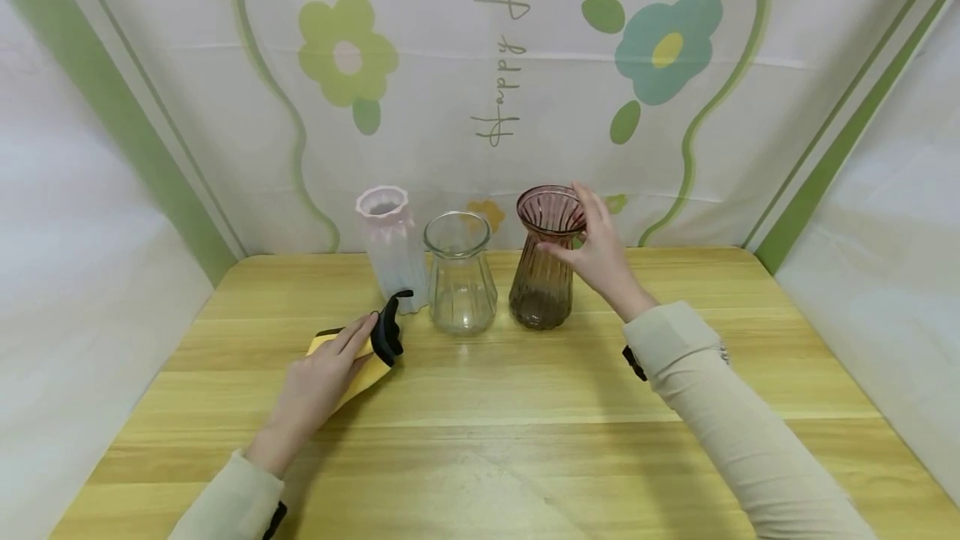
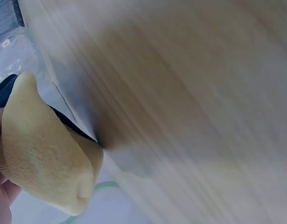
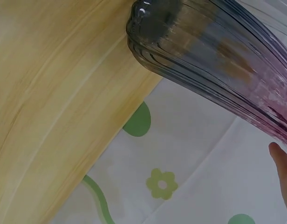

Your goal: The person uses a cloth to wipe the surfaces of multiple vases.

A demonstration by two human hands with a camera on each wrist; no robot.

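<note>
- A white cloth backdrop [image 1: 480,90] printed with green and teal flowers is hanging behind and around a pale wooden counter [image 1: 525,440].
- Three vases are standing upright in a row near the counter's back edge: a frosted pink-rimmed vase [image 1: 390,248] on the left, a clear glass vase [image 1: 459,273] in the middle, and a brown ribbed vase [image 1: 546,261] on the right.
- The right hand [image 1: 600,257] is reaching in from the right, its fingers [image 1: 592,202] lying loosely spread against the brown ribbed vase's rim and neck, touching it rather than wrapping round it.
- The left hand [image 1: 322,382] is resting flat on a yellow cloth [image 1: 360,369] with a black edge, lying on the counter just in front of the frosted vase; its fingers [image 1: 358,330] are lying straight, pressing the cloth down.
</note>
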